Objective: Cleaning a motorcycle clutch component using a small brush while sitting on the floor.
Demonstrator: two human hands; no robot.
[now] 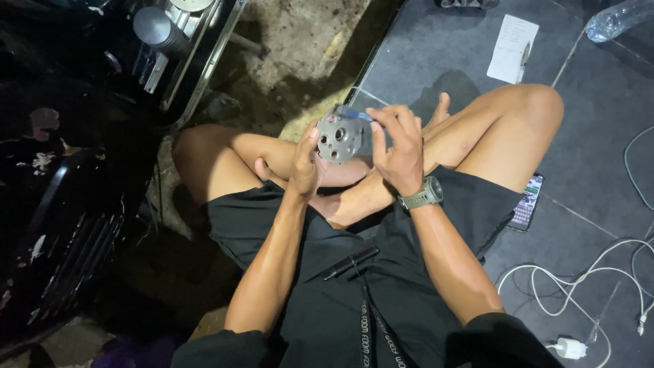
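I sit cross-legged in black shorts. My left hand (305,162) grips the left edge of a round grey metal part (339,138) with several holes, held upright above my crossed legs. My right hand (398,145), with a grey-green watch (423,196) on its wrist, holds a thin bluish tool or strip (354,113) against the top of the part, fingers curled around the part's right side.
A black motorbike body (68,191) and its metal engine parts (170,34) stand close on the left. A phone (527,202) lies by my right thigh. White cables and a charger (579,300) sprawl at the lower right. A paper note (512,49) and plastic bottle (616,19) lie beyond my knee.
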